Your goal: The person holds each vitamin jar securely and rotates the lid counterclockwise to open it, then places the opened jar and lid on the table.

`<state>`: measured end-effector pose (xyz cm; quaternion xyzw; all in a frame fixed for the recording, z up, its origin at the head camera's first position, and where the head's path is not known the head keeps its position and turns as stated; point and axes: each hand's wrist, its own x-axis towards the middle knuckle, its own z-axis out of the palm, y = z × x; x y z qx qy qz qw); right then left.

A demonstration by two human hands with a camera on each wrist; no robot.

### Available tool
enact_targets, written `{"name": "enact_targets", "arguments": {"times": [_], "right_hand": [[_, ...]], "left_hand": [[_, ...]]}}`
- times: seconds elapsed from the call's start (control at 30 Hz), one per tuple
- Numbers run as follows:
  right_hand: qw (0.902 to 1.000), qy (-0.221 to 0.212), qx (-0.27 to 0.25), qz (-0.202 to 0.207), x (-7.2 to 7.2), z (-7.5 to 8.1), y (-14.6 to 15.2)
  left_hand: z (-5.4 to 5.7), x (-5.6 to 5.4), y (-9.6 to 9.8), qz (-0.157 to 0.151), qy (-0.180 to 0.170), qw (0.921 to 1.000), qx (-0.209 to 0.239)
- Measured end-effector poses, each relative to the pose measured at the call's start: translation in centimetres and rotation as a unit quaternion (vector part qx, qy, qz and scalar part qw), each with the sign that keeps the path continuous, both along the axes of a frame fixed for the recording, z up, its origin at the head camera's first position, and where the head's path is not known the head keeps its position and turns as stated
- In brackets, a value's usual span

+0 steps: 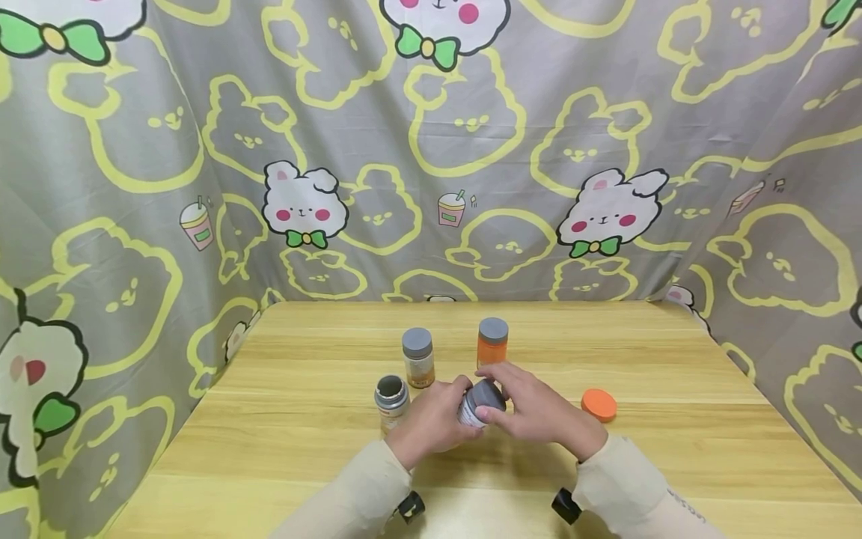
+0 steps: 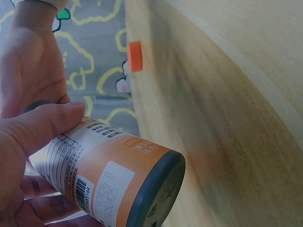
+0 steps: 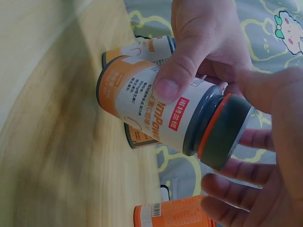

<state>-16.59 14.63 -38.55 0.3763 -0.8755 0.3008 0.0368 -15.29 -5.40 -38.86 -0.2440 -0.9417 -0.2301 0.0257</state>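
Observation:
My left hand [image 1: 434,419] grips a supplement bottle [image 2: 109,175] with a white-and-orange label, held tilted above the table. In the right wrist view the left thumb presses on its label. The bottle's dark grey cap [image 3: 227,135] shows an orange line at its lower edge. My right hand [image 1: 539,404] pinches this cap between thumb and fingers. Close to the left hand stands an uncapped bottle [image 1: 390,400] with a dark open mouth. Behind it is a similar bottle [image 1: 418,359] with a grey cap on.
An orange bottle [image 1: 493,346] with a grey cap stands behind the right hand, partly hidden by it. An orange lid [image 1: 599,405] lies flat on the wooden table [image 1: 673,464] to the right. Patterned grey curtain [image 1: 471,247] hangs round the back and sides.

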Motion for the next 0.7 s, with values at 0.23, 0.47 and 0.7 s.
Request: {"name": "enact_targets", "arguments": {"times": [0.23,0.47,0.7], "right_hand": [[0.9998,-0.004,-0.019,0.003,-0.08,-0.07,-0.12],[0.9997,-0.002,-0.022,0.01,0.0,0.09,0.09],[0.9996,-0.004,-0.022,-0.014,-0.19,-0.4,-0.17]], "left_hand": [[0.13,0.01,0.02,-0.001,-0.002,1.0,-0.002],[0.21,0.07,0.0,-0.002,0.003,1.0,-0.005],[0.3,0.23,0.14,-0.009,0.011,0.9999,0.002]]}}
